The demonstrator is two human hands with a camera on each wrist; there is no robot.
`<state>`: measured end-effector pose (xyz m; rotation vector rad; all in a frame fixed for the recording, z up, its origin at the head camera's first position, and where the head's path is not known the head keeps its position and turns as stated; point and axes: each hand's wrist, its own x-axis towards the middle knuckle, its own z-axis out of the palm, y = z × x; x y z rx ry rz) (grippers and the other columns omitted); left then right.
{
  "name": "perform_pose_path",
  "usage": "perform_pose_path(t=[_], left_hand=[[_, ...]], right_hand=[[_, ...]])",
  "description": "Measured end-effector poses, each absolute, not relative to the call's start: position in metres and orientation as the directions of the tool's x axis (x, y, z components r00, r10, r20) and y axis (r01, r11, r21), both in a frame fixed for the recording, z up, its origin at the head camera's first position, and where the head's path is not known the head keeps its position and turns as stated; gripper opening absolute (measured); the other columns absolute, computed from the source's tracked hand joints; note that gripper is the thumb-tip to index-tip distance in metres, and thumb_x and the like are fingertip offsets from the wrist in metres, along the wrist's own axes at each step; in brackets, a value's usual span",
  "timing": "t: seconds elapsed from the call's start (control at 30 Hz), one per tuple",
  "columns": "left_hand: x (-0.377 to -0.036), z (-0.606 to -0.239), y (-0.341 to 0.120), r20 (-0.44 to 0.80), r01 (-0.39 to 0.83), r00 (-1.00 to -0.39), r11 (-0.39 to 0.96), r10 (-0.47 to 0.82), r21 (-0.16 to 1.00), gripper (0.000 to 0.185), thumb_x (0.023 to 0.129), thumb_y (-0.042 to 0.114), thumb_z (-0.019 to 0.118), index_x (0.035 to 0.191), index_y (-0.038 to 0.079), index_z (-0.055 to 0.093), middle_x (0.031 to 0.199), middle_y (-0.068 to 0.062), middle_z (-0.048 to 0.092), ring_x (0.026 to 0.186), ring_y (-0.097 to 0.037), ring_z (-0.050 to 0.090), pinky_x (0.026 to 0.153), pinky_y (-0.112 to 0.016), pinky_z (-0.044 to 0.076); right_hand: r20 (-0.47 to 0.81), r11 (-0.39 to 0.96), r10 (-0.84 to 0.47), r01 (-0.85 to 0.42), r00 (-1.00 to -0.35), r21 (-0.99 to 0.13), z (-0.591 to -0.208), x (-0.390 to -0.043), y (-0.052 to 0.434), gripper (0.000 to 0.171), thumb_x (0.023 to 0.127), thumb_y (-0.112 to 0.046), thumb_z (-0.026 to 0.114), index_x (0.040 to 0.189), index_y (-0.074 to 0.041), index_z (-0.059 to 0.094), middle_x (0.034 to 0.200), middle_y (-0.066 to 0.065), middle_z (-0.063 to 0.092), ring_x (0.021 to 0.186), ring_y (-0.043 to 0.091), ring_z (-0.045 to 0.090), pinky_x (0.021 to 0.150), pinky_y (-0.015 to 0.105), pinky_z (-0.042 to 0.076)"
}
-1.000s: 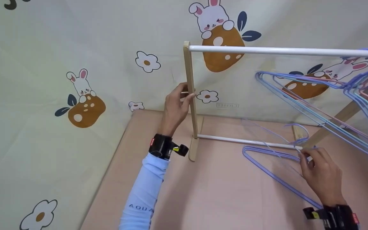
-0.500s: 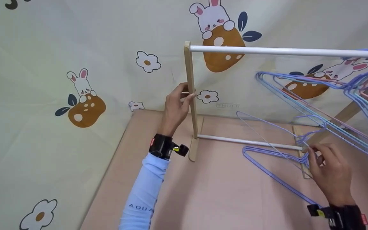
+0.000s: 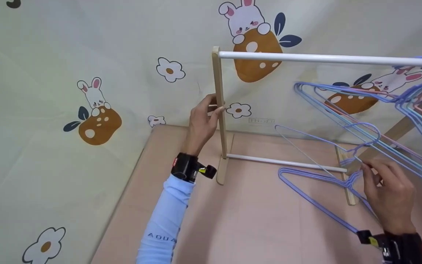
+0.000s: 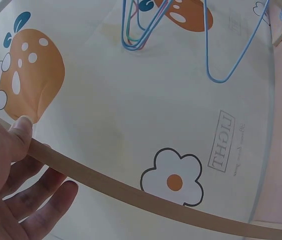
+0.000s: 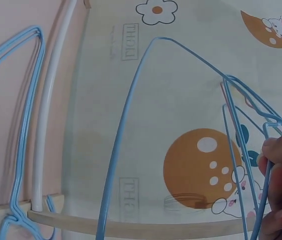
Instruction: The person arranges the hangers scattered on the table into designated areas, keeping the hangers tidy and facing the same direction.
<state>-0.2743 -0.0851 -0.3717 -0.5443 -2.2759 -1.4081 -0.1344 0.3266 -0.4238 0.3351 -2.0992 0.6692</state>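
While the right hand [image 3: 388, 194] pinches its neck, the lifted hanger [image 3: 317, 146] at right of centre has risen off the pile of hangers [image 3: 317, 190] on the floor toward the top rail [image 3: 321, 58]. At centre, the left hand [image 3: 202, 123] keeps gripping the wooden post [image 3: 219, 102].
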Motion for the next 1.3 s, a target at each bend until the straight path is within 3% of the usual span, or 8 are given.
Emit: perform_pose_path(t=[0.27, 0.6, 0.8, 1.03, 1.3], left_hand=[[-0.275, -0.372, -0.085, 0.531, 0.527, -0.840, 0.406, 0.115, 0.746, 0.030, 0.094, 0.015, 0.057, 0.121, 0.003, 0.055, 0.104, -0.004, 0.060, 0.096, -0.016, 0.061, 0.076, -0.022, 0.053], [-0.276, -0.373, -0.085, 0.540, 0.531, -0.835, 0.411, 0.104, 0.741, 0.029, 0.093, 0.016, 0.058, 0.120, 0.005, 0.056, 0.103, -0.003, 0.060, 0.094, -0.014, 0.061, 0.075, -0.022, 0.053], [-0.275, -0.374, -0.084, 0.551, 0.539, -0.829, 0.404, 0.098, 0.739, 0.029, 0.092, 0.012, 0.060, 0.120, 0.005, 0.056, 0.103, -0.002, 0.061, 0.094, -0.015, 0.061, 0.074, -0.022, 0.054], [-0.275, -0.374, -0.084, 0.540, 0.529, -0.836, 0.411, 0.100, 0.742, 0.030, 0.093, 0.019, 0.058, 0.120, 0.007, 0.056, 0.103, -0.002, 0.061, 0.094, -0.014, 0.061, 0.074, -0.021, 0.053], [-0.274, -0.372, -0.083, 0.538, 0.526, -0.838, 0.409, 0.097, 0.746, 0.027, 0.093, 0.011, 0.059, 0.119, 0.007, 0.057, 0.102, -0.002, 0.060, 0.094, -0.014, 0.061, 0.075, -0.021, 0.053]], right_hand=[[0.856, 0.843, 0.018, -0.453, -0.516, -0.290, -0.416, -0.137, 0.328, 0.019, 0.073, 0.013, 0.071, 0.091, 0.007, 0.069, 0.081, 0.019, 0.061, 0.057, 0.013, 0.045, 0.058, 0.008, 0.031], [0.850, 0.866, 0.054, -0.399, -0.525, -0.301, -0.412, -0.145, 0.341, 0.014, 0.085, -0.002, 0.067, 0.099, 0.002, 0.070, 0.087, 0.019, 0.062, 0.060, 0.018, 0.049, 0.062, 0.005, 0.031], [0.856, 0.863, 0.063, -0.403, -0.513, -0.306, -0.405, -0.145, 0.339, 0.016, 0.086, -0.001, 0.066, 0.101, 0.002, 0.069, 0.089, 0.020, 0.062, 0.061, 0.019, 0.048, 0.061, 0.006, 0.030], [0.852, 0.881, 0.076, -0.365, -0.518, -0.300, -0.397, -0.147, 0.338, 0.015, 0.089, -0.003, 0.063, 0.101, 0.004, 0.068, 0.089, 0.022, 0.061, 0.059, 0.025, 0.046, 0.059, 0.010, 0.028], [0.865, 0.886, 0.088, -0.358, -0.494, -0.295, -0.386, -0.150, 0.341, 0.016, 0.090, -0.005, 0.061, 0.102, 0.003, 0.068, 0.089, 0.023, 0.061, 0.059, 0.028, 0.045, 0.061, 0.011, 0.026]])
